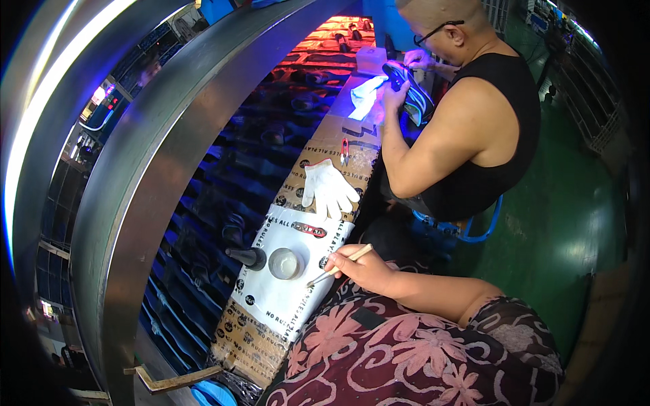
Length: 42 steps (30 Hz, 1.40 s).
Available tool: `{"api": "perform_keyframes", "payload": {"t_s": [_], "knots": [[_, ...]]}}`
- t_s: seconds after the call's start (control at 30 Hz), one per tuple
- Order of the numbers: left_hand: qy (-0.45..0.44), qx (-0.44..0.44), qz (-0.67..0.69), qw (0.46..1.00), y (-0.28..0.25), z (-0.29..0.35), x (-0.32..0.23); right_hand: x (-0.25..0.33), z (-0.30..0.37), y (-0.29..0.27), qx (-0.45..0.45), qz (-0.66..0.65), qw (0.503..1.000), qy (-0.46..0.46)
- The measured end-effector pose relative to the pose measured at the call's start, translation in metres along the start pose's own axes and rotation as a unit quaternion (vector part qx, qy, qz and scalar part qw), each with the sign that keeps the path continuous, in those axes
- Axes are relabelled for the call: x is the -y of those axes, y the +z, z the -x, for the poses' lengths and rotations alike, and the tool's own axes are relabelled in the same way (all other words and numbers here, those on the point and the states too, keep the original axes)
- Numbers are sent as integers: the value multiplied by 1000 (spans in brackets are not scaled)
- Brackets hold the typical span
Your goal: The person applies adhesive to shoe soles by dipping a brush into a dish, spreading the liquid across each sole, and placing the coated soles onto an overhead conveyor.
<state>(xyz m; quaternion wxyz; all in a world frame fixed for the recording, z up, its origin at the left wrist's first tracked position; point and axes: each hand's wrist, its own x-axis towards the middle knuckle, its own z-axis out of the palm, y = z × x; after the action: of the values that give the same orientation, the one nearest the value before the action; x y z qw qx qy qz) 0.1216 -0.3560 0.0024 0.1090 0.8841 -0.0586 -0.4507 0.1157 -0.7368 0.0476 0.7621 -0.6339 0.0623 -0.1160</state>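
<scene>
My right hand (pixel 365 268) is closed round the pale wooden handle of a small brush (pixel 336 268). The brush slants down to the left, with its bristles close over a white sheet (pixel 292 301); whether they touch it I cannot tell. Left of the hand, a small round cup (pixel 286 264) with clear contents stands on the sheet. A dark cone-tipped bottle (pixel 249 258) is beside the cup, its tip pointing left. Above the cup lies a pair of red thread snips (pixel 309 230). My left hand is out of sight.
A narrow board (pixel 250 331) wrapped in printed film carries a white glove (pixel 328 189) and more red snips (pixel 344 151). Slatted conveyor (pixel 203 203) with dark shoe parts runs along the left under a metal arch (pixel 128 203). A person (pixel 467 115) nearby holds a shoe (pixel 414 98).
</scene>
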Motion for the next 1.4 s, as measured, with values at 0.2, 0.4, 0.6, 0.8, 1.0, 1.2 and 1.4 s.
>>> {"api": "perform_keyframes", "payload": {"t_s": [0.2,0.4,0.6,0.8,1.0,1.2,1.4], "knots": [[-23,-9,-14,1000,-3,-7,6,4,4,-18,-32,-23,999,19],[-45,-4,-23,999,-6,-30,6,-2,-2,-31,-41,-67,996,34],[-63,11,-13,998,6,-62,-9,-13,-20,-48,-39,-95,992,68],[-77,35,-10,996,21,-92,-24,-28,-41,-58,-38,-107,988,103],[-75,53,-8,996,26,-109,-34,-44,-51,-62,-22,-140,980,142],[-80,59,-6,995,27,-116,-34,-49,-55,-62,-32,-153,977,143],[-82,58,-4,995,30,-117,-33,-54,-54,-62,-29,-152,978,138]]}}
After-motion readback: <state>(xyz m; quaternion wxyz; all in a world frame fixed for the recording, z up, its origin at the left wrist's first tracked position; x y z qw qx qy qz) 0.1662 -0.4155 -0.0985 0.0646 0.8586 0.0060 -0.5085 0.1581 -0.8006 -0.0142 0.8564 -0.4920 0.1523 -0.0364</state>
